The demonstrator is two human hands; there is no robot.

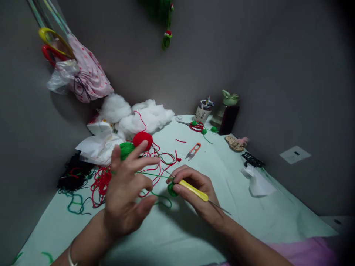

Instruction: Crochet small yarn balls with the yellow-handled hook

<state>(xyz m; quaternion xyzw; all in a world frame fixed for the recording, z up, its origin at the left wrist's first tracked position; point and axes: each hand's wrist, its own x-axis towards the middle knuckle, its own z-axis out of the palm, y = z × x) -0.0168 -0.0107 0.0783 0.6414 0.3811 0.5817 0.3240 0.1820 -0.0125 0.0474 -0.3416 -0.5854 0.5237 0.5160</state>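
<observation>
My right hand (198,194) pinches a crochet hook (194,190) with a yellow handle; its metal tip points up and left. Under the same fingertips sits a small green crocheted piece (172,189). From that piece a strand of green yarn (152,174) stretches left toward my left hand (129,188). That hand is raised with its fingers spread; whether the strand loops round a finger is hidden. Just behind it lie a green yarn ball (127,150), partly covered by the fingers, and a red yarn ball (143,140).
Tangled red yarn (101,183) and black yarn (73,173) lie at the left. White stuffing (149,116) is heaped at the back. Orange thread snips (194,150), red-handled scissors (195,126), a pen cup (203,111) and a dark phone (229,120) stand or lie farther back.
</observation>
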